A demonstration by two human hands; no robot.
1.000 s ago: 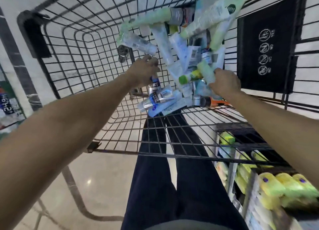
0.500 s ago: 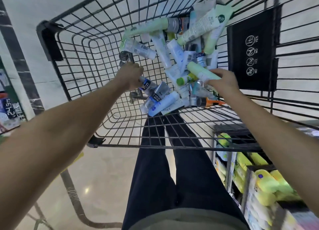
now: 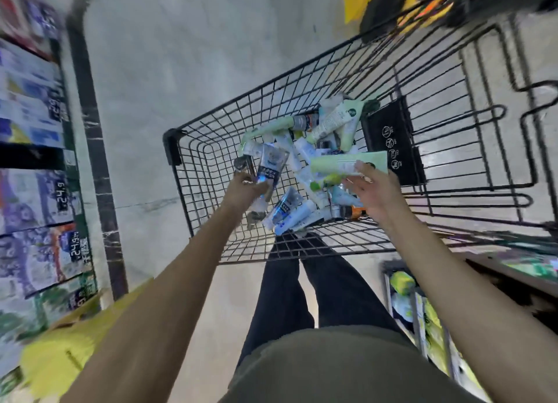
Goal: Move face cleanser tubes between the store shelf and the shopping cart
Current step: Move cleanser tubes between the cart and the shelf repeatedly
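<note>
Lifting out now: left hand (image 3: 246,191) grips a blue-and-silver tube (image 3: 269,168), right hand (image 3: 376,191) holds a pale green tube (image 3: 347,164), both raised clear of the pile (image 3: 308,197) they sat in half a second ago. The view has swung up off the cart (image 3: 211,149), so the shelf run likely comes next.

Both bare arms stretched forward and apart. Left hand (image 3: 246,188) curled, gripping a blue and silver tube (image 3: 269,168). Right hand (image 3: 377,191) turned palm-up, fingers (image 3: 363,168) holding a pale green tube (image 3: 347,164) by its end.
</note>
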